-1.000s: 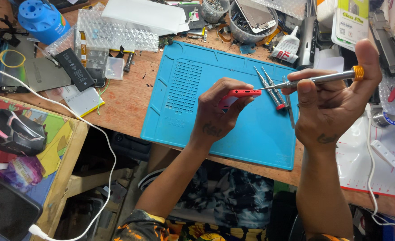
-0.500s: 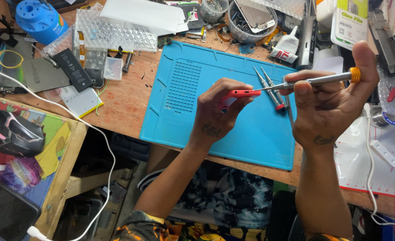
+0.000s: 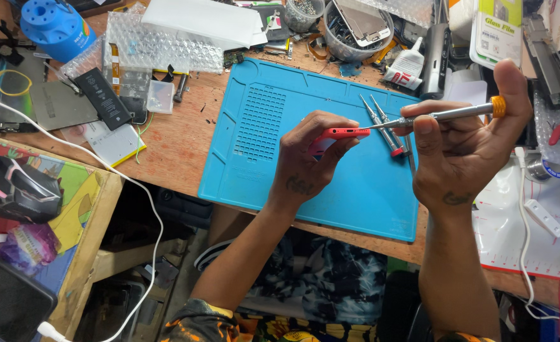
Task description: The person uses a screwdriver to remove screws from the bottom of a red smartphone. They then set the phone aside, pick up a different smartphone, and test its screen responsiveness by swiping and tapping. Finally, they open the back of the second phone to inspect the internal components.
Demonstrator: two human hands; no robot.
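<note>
Head view: the left hand (image 3: 308, 161) is closed around a slim red phone (image 3: 338, 133), pinching it by the edges with the fingers curled over the top and the thumb underneath, and holds it up above the blue work mat (image 3: 273, 126) rather than resting on it. The right hand (image 3: 464, 152) is wrapped around a silver screwdriver (image 3: 445, 115) with an orange cap at its far end; the index finger lies along the shaft and the thumb stands up behind the cap. The tip of the screwdriver touches the right-hand end of the phone, at its narrow edge, so the tool looks seated on a screw there, though the screw itself is too small to see.

Two more screwdrivers (image 3: 384, 130) with red ends lie side by side on the mat, just beyond the phone and under the tool. No loose screws or removed parts show on the mat near the hands, and the phone looks whole and shut, so by my reckoning the work on this end is at an early point, with the opening of the case left to do.

Around the mat the wooden bench (image 3: 178, 139) is crowded: a black battery (image 3: 101, 97), a sheet of bubble wrap (image 3: 166, 47), a blue round holder (image 3: 57, 26), a glue bottle (image 3: 408, 66) and a bowl of small parts (image 3: 356, 25). A white cable (image 3: 134, 190) hangs off the bench edge at the left
</note>
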